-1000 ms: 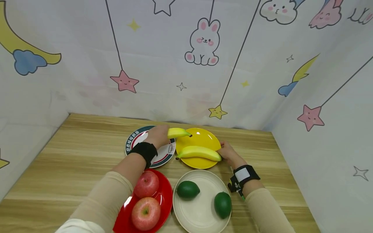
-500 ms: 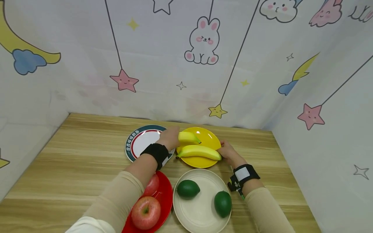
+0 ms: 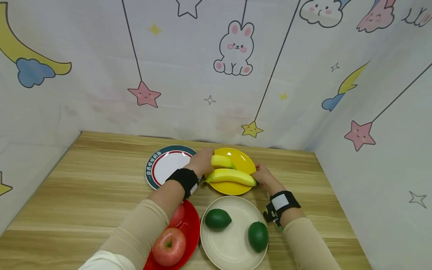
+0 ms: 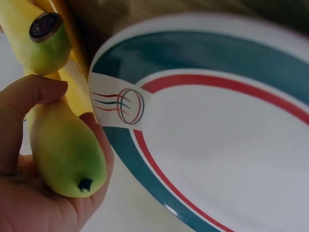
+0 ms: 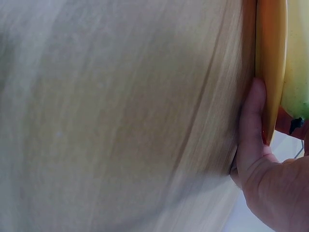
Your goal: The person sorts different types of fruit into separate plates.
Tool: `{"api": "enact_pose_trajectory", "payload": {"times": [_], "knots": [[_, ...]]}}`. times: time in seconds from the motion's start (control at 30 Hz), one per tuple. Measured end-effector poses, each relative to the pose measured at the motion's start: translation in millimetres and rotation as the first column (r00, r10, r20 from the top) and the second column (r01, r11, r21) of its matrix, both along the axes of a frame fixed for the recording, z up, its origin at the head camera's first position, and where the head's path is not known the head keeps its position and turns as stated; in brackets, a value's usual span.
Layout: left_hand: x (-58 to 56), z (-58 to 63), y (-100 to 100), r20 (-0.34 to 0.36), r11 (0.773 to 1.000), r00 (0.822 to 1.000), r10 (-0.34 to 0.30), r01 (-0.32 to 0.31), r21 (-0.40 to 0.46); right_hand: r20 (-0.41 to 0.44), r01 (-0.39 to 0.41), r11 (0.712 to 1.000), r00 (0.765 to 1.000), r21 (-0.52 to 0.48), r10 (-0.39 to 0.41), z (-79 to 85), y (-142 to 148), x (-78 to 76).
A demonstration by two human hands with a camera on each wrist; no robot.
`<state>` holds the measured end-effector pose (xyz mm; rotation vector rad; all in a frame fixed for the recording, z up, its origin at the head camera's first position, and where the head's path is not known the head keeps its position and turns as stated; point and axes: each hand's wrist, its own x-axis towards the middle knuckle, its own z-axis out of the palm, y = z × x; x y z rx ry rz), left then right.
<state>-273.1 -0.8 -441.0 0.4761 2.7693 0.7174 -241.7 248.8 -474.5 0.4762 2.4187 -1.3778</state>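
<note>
My left hand (image 3: 200, 161) grips a banana (image 3: 222, 161) over the left part of the yellow plate (image 3: 245, 160). In the left wrist view, thumb and fingers wrap round this banana (image 4: 67, 150), its dark-tipped end pointing toward the camera. Across the front of the plate lies a second banana (image 3: 231, 176). At the plate's right edge, my right hand (image 3: 266, 178) holds the rim. The right wrist view shows its fingers along the outside of the plate (image 5: 273, 67), with another digit inside, near the banana's tip (image 5: 297, 87).
A white plate (image 3: 168, 165) with a green and red border sits left of the yellow one. Nearer me, a red plate (image 3: 193, 228) bears two apples (image 3: 169, 245). Beside it, a cream plate (image 3: 233, 247) carries two green lemon-shaped fruits (image 3: 218, 219). Behind the table (image 3: 101, 168) hangs a patterned cloth.
My left hand has moved right with its banana, from above the white plate to the yellow plate, and the banana is lower. The right hand stays at the rim.
</note>
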Motion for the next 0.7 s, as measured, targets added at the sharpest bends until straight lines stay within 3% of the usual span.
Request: {"api": "enact_pose_trajectory", "payload": {"times": [0.4, 0.7], "knots": [[7.6, 6.7, 8, 0.044, 0.989, 0.988, -0.151, 0.151, 0.006, -0.002, -0.018, 0.999, 1.0, 0.035, 0.018, 0.4, 0, 1.0], [7.5, 5.8, 13, 0.052, 0.98, 0.983, -0.175, 0.169, 0.102, 0.016, -0.03, 0.998, 0.999, 0.053, 0.029, -0.7, 0, -0.9]]}}
